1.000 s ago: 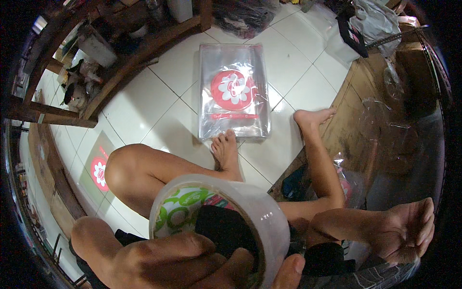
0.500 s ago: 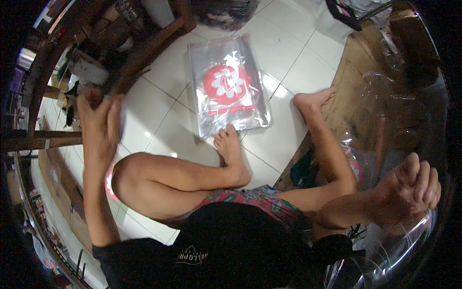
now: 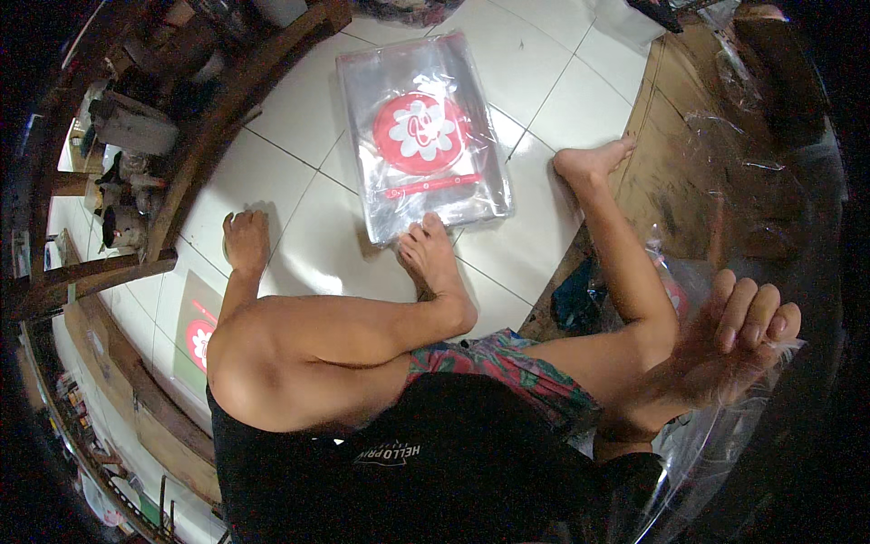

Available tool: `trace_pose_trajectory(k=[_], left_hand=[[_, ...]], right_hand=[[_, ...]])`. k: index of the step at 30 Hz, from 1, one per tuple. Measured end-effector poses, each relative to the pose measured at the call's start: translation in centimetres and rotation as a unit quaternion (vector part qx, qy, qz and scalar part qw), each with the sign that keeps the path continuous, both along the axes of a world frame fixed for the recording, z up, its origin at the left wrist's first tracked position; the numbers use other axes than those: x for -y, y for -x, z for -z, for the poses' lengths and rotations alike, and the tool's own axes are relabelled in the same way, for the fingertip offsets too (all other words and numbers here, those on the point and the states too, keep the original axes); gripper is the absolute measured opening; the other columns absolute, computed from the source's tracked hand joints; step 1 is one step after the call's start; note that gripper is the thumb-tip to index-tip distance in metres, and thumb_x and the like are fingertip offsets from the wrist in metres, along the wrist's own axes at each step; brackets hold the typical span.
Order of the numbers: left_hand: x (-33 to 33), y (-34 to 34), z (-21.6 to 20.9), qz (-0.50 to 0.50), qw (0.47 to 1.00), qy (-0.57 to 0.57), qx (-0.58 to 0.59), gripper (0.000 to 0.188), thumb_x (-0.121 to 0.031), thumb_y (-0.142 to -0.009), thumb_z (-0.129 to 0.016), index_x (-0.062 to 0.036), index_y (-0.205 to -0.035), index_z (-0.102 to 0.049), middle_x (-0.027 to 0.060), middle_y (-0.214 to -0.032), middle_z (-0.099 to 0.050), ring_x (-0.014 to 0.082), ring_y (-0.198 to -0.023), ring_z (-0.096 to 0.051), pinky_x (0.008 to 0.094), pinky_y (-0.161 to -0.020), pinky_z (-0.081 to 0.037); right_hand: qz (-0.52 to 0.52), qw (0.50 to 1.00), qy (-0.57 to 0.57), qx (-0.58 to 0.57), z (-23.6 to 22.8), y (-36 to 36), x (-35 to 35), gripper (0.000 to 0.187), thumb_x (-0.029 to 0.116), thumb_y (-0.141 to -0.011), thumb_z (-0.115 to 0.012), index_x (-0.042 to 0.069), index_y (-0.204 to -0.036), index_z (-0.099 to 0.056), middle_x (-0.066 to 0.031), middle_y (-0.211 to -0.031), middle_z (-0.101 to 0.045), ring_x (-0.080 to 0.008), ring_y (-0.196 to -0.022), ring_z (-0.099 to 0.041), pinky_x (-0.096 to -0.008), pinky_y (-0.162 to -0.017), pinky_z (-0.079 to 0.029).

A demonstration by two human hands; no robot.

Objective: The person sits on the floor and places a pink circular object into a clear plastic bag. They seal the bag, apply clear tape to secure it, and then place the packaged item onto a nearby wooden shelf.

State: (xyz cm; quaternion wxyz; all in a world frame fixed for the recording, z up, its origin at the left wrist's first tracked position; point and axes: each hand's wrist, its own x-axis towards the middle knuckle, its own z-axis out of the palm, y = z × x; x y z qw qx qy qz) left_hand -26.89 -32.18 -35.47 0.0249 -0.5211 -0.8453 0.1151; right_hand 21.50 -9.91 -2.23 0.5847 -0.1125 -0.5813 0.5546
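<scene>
My left hand point(image 3: 246, 238) rests on the white tiled floor beyond my left knee, its fingers apart with nothing in them. At the far right, my raised right hand point(image 3: 754, 313) has its fingers curled over clear plastic film point(image 3: 716, 444), which hangs down beside my right leg. On the floor ahead lies a flat stack of clear plastic bags point(image 3: 423, 136), printed with a red circle and a white flower shape. The toes of my left foot touch the stack's near edge. Left of my knee lies another red-printed sheet point(image 3: 198, 335), partly hidden by the leg.
A dark wooden frame point(image 3: 213, 118) with cluttered shelves runs along the left. Brown cardboard point(image 3: 671, 136) with loose clear film spreads at the right, beside my right foot. A white container point(image 3: 627, 27) stands at the upper right.
My left hand has come down from its raised place at the left to the floor. My right hand, still with the film, has shifted slightly left and up in view.
</scene>
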Motion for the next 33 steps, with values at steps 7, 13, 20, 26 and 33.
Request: trace_pose_trajectory(k=[7,13,20,26,33], left_hand=[[-3.2,-2.0,-0.1,0.058,0.978,-0.199,0.019,0.022,-0.024,-0.091,-0.049,-0.0115,-0.104,-0.063,0.0086,-0.090,-0.063,0.0278,-0.089,-0.058,0.0511,-0.082,-0.039],[-4.8,-2.5,-0.4,0.089,0.958,-0.271,0.009,0.020,-0.023,-0.090,-0.054,-0.0080,-0.100,-0.063,0.0130,-0.071,-0.063,0.0335,-0.068,-0.062,0.0521,-0.065,-0.048],[-4.6,-3.1,-0.7,0.058,0.971,-0.228,0.033,0.023,-0.021,-0.090,-0.055,-0.0085,-0.108,-0.060,0.0139,-0.084,-0.061,0.0341,-0.082,-0.058,0.0504,-0.075,-0.045],[-4.4,-3.4,-1.0,0.034,0.979,-0.194,0.045,0.027,-0.020,-0.090,-0.056,-0.0090,-0.115,-0.057,0.0147,-0.095,-0.059,0.0346,-0.093,-0.055,0.0489,-0.083,-0.043],[-3.6,-3.8,-1.2,0.007,0.985,-0.164,0.059,0.034,-0.018,-0.090,-0.057,-0.0095,-0.124,-0.054,0.0157,-0.108,-0.057,0.0352,-0.107,-0.051,0.0472,-0.092,-0.040]], right_hand=[[0.010,1.000,0.011,0.011,0.3,2.7,0.4,0.023,0.018,-0.085,-0.075,0.012,-0.093,-0.054,0.0045,-0.072,-0.046,-0.0075,-0.059,-0.042,-0.0260,-0.063,-0.030],[-0.031,0.998,0.030,-0.042,-0.7,2.4,0.3,0.028,0.020,-0.082,-0.078,0.013,-0.096,-0.054,0.0043,-0.073,-0.051,-0.0108,-0.062,-0.051,-0.0284,-0.065,-0.034],[-0.068,0.994,0.039,-0.072,-0.3,1.5,0.8,0.029,0.012,-0.079,-0.075,0.013,-0.094,-0.051,0.0028,-0.085,-0.049,-0.0119,-0.078,-0.047,-0.0288,-0.070,-0.034],[-0.102,0.990,0.054,-0.087,-0.5,0.1,0.9,0.039,0.012,-0.075,-0.082,0.013,-0.095,-0.049,0.0024,-0.089,-0.046,-0.0120,-0.077,-0.048,-0.0281,-0.070,-0.035],[-0.061,0.992,0.054,-0.092,-0.7,-0.4,1.3,0.039,0.010,-0.075,-0.082,0.013,-0.095,-0.048,0.0023,-0.089,-0.047,-0.0113,-0.076,-0.050,-0.0274,-0.069,-0.036]])
